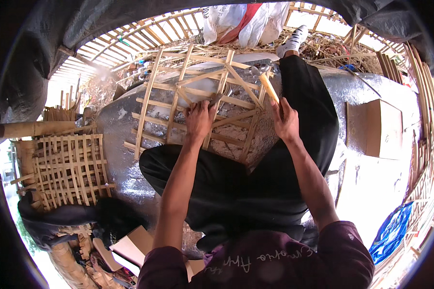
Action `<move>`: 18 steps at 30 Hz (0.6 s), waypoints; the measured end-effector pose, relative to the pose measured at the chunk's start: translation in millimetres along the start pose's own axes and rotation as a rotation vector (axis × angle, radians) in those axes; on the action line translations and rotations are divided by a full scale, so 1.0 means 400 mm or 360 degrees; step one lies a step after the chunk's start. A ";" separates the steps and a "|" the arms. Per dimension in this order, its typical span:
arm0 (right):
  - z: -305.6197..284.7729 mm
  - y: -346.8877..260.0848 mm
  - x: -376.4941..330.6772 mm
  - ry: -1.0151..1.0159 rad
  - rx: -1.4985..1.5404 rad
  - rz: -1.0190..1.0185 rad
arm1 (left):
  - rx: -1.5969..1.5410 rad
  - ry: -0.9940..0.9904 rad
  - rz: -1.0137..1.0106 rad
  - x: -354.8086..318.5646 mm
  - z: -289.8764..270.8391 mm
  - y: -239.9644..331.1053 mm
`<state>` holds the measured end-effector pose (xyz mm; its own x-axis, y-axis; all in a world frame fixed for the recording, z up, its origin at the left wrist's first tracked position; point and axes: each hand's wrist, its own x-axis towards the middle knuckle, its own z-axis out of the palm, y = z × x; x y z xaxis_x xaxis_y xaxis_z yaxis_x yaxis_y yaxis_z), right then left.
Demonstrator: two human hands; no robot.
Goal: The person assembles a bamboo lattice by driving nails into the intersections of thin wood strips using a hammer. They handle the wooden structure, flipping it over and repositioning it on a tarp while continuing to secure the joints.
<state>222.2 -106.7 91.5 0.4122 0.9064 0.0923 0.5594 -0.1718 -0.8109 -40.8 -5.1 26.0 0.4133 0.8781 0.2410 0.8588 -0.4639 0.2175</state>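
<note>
In front of me a lattice of pale bamboo slats [172,113], with crossing and diagonal strips, leans over my bent legs. My left hand [199,120] is closed at the middle of it. A small dark piece [216,99] sticks out by its thumb and forefinger, too small to name for sure. My right hand [285,120] grips a hammer by its pale wooden handle [269,87], at the lattice's right edge. The hammer's grey metal head [259,71] points away from me, above the far right corner of the lattice.
Silvery sheeting [118,130] lies under me. A cardboard box [383,127] stands on the right, near a blue plastic sheet [391,233]. On the left is a woven bamboo panel [70,168]. White sacks [246,24] and loose bamboo scraps [342,53] lie at the far side.
</note>
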 end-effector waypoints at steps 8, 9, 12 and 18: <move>0.017 0.020 0.009 -0.0120 -0.0075 0.0112 | -0.0156 -0.0152 -0.0073 0.031 0.023 -0.042; 0.016 0.016 0.007 -0.0133 -0.0077 0.0114 | -0.0197 -0.0216 -0.0151 0.030 0.022 -0.036; 0.003 -0.006 0.010 -0.0176 -0.0063 0.0135 | -0.0463 -0.0342 -0.0303 0.045 0.028 -0.045; -0.009 -0.003 0.015 -0.0164 0.0006 0.0182 | -0.0734 -0.0721 -0.0475 0.111 0.020 -0.061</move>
<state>226.4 -102.4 95.2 0.3970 0.9159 -0.0603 0.5101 -0.2747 -0.8150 -40.9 46.3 23.8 0.3518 0.8913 -0.2861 0.7806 -0.1107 0.6152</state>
